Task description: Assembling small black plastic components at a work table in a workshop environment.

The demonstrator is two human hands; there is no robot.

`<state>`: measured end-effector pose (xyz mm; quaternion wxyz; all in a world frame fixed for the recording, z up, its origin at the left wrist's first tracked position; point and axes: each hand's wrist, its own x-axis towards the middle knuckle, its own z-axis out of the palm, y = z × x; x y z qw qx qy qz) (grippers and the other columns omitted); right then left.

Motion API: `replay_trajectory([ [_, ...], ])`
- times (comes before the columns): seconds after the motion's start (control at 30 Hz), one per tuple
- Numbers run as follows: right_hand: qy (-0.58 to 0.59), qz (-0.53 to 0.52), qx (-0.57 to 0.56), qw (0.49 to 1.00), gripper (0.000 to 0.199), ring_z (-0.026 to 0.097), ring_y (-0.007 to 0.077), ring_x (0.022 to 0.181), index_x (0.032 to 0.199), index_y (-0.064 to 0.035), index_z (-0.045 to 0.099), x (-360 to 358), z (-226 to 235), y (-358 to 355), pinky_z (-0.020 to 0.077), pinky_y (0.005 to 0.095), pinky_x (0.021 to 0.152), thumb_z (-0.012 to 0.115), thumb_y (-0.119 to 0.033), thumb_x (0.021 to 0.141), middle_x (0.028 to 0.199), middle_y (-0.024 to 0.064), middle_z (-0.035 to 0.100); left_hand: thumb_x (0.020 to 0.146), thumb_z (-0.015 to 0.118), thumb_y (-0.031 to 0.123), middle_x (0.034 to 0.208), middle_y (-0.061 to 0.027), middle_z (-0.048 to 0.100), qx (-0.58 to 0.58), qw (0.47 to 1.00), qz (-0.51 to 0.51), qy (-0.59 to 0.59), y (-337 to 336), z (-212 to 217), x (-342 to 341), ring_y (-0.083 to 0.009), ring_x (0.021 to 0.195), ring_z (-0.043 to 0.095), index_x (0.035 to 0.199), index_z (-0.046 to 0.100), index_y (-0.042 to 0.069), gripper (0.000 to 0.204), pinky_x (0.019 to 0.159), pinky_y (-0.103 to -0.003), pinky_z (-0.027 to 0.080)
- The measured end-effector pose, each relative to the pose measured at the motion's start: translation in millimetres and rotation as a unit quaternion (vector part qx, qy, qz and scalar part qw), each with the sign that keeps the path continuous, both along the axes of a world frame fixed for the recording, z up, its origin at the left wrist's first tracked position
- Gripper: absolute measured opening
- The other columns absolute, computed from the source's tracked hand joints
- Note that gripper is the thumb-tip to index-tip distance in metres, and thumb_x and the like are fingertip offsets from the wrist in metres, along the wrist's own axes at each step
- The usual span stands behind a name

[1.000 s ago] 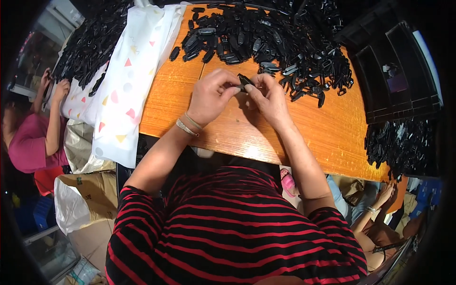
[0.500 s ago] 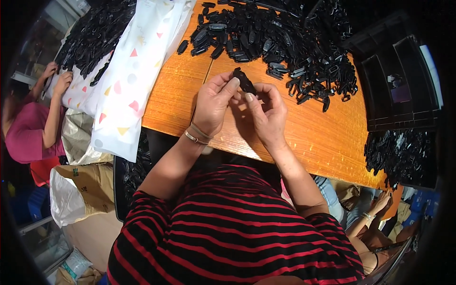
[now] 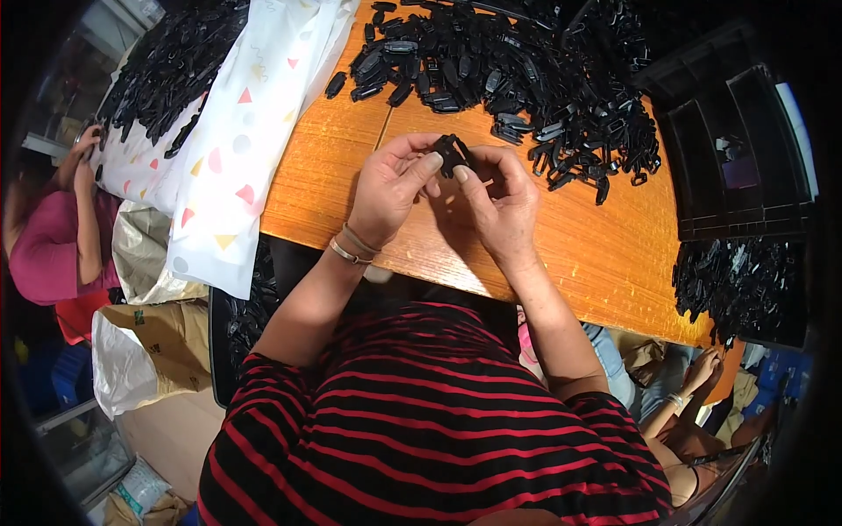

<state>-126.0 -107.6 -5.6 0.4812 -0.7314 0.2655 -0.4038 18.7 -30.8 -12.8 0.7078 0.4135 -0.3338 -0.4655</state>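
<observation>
Head view: the left hand and right hand pinch one black plastic piece above an orange wooden worktop.
Each hand is nearly closed, thumb against fingers, with the piece held between them, nearer the heap of black parts than the worktop's near edge. Scuffed wood grain shows to either side of both hands. A patterned white sheet covers the left edge; a black crate stands by the right. Lower left, a brown sack bears printed marks, too small to read.
</observation>
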Motion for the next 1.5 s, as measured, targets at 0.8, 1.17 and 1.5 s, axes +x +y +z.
replay_trajectory([
  [0.8, 0.084, -0.059, -0.116, 0.988, 0.044, 0.062, 0.0189, 0.078, 0.117, -0.0011, 0.055, 2, -1, 20, 0.0512, 0.0288, 0.066, 0.074, -0.005, 0.078, 0.096, 0.0111, 0.06, 0.098, 0.053, 0.011, 0.086, 0.0023, 0.061, 0.032, 0.997, 0.031, -0.06, 17, 4, -22, -0.0022, 0.074, 0.054, 0.116, 0.06, 0.0, 0.022, 0.064, -0.017, 0.044],
  [1.17, 0.052, 0.099, 0.002, 0.994, 0.045, 0.061, 0.0228, 0.093, 0.128, 0.0005, 0.049, 11, -1, 51, 0.0489, 0.0327, 0.081, 0.066, -0.013, 0.088, 0.104, 0.0149, 0.062, 0.101, 0.046, 0.017, 0.081, -0.0018, 0.058, 0.016, 0.995, -0.02, -0.093, 34, 12, -9, -0.0088, 0.074, 0.054, 0.091, 0.057, 0.002, 0.021, 0.069, -0.022, 0.045],
  [1.5, 0.258, -0.021, -0.222, 0.94, 0.042, 0.066, 0.0345, 0.088, 0.121, -0.0046, 0.06, 42, 19, -58, 0.0536, 0.042, 0.075, 0.068, -0.023, 0.085, 0.105, 0.019, 0.063, 0.087, 0.066, 0.021, 0.075, -0.0146, 0.064, 0.383, 0.745, -0.078, -0.541, 179, 31, 86, -0.0258, 0.064, 0.061, 0.088, 0.066, 0.0, 0.02, 0.062, -0.034, 0.047],
])
